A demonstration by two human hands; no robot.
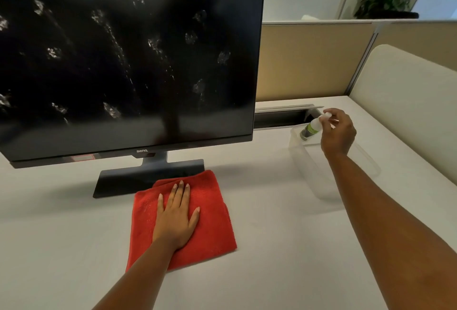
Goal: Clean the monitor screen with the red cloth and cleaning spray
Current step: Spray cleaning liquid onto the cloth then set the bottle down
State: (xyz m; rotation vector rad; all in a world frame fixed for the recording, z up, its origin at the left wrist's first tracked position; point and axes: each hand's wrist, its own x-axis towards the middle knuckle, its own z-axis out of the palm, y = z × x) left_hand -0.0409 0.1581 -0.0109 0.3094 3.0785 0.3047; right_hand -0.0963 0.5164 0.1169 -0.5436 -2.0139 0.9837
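A: Where does everything sit?

B: The folded red terry cloth lies on the pale desk, just in front of the dark flat stand of the wide black-framed monitor. The left hand lies flat on the cloth, fingers straight, pressing and not gripping. The right hand has its fingertips curled round the white cap of a small spray bottle with a green and dark label, which leans tilted inside a clear plastic bin to the right of the monitor.

A: And the screen?

B: Dark, and speckled with pale wet-looking patches and streaks across most of it. I judge it is sprayed but not yet wiped.

A: What could go wrong?

B: Several things, I think. The bottle is pinched only by its cap, so it may slip or tip over. The droplets may run down into the lower bezel if wiping waits. The cloth's far edge touches the stand, so a careless pull could snag there. A hard push high on the panel could rock the monitor on its stand.

A: Any writing?

B: "BenQ" in pale letters at the middle of the lower bezel. A pinkish sticker sits further left on that bezel, but its text is unreadable. The bottle's label is too small to read.
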